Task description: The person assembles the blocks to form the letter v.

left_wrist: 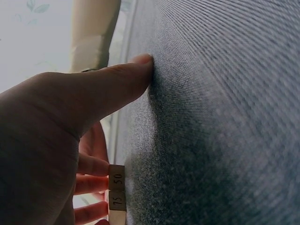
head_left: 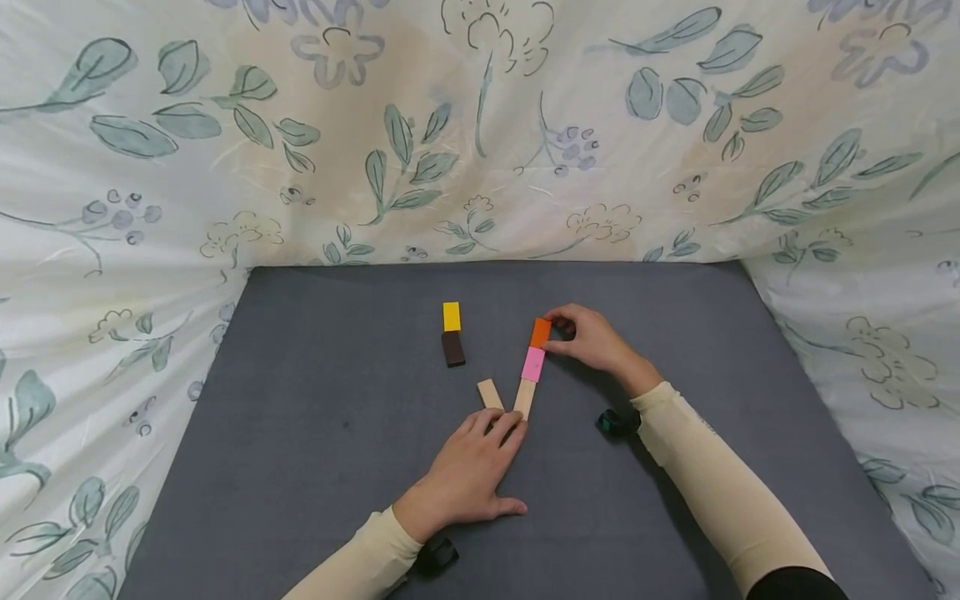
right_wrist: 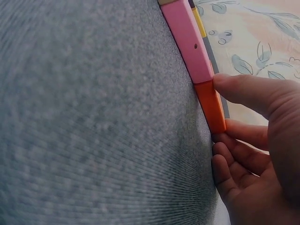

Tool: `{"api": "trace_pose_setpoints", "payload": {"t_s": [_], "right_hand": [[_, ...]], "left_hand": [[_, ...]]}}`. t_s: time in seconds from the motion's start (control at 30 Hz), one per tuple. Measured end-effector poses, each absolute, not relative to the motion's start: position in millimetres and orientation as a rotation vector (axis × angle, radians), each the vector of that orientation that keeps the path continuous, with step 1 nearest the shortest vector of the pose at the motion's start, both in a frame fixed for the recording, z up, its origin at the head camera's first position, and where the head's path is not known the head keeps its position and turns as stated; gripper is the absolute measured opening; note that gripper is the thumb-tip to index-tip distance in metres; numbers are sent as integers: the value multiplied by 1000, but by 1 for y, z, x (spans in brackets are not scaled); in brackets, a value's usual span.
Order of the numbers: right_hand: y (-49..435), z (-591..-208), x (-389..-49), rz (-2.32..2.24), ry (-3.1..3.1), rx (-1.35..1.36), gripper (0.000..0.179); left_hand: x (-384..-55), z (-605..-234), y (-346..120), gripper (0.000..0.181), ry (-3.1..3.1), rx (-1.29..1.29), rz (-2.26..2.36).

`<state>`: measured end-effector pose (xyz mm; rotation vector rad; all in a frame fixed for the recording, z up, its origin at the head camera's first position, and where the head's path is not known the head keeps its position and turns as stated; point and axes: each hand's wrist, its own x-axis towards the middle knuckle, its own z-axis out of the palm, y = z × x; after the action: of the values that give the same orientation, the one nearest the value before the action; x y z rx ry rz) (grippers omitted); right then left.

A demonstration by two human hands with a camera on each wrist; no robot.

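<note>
A floral cloth (head_left: 420,125) rises beyond the grey tabletop (head_left: 337,467). The left hand (head_left: 472,467), fingers extended, touches two pale blocks (head_left: 526,398); the right hand (head_left: 596,340) pinches an orange block (head_left: 540,333) at the left's one o'clock. It adjoins a pink block (head_left: 533,364); at the pink's ten o'clock lies a yellow block (head_left: 451,317), with a dark brown block (head_left: 453,349) at its six. Pale ends read "50" and seemingly "75".
</note>
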<state>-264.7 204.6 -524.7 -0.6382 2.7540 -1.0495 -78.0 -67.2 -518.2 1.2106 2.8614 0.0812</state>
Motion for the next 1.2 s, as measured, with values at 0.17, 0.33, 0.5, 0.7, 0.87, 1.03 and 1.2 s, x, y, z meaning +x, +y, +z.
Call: {"api": "trace_pose_setpoints", "payload": {"t_s": [0.17, 0.33, 0.5, 0.7, 0.87, 1.03, 1.2], "right_hand": [[205, -525, -265, -1069, 2751, -645, 49], [206, -524, -266, -1104, 2751, -639, 42], [205, -525, -266, -1104, 2742, -630, 43], [207, -524, -265, -1138, 2725, -628, 45], [209, -524, -263, -1192, 2720, -600, 45], [211, -522, -255, -1263, 2775, -602, 41], [212, -518, -249, -1370, 2863, -656, 35]], "left_hand": [[-78, -518, -68, 113, 2855, 1204, 78], [-79, -516, -68, 112, 2856, 1209, 76], [-78, -515, -68, 112, 2858, 1215, 68], [-82, -512, -68, 107, 2857, 1240, 122], [-92, -510, -69, 87, 2838, 1216, 298], [-98, -507, -73, 74, 2740, 1126, 518], [-104, -506, -78, 74, 2649, 1044, 716]]}}
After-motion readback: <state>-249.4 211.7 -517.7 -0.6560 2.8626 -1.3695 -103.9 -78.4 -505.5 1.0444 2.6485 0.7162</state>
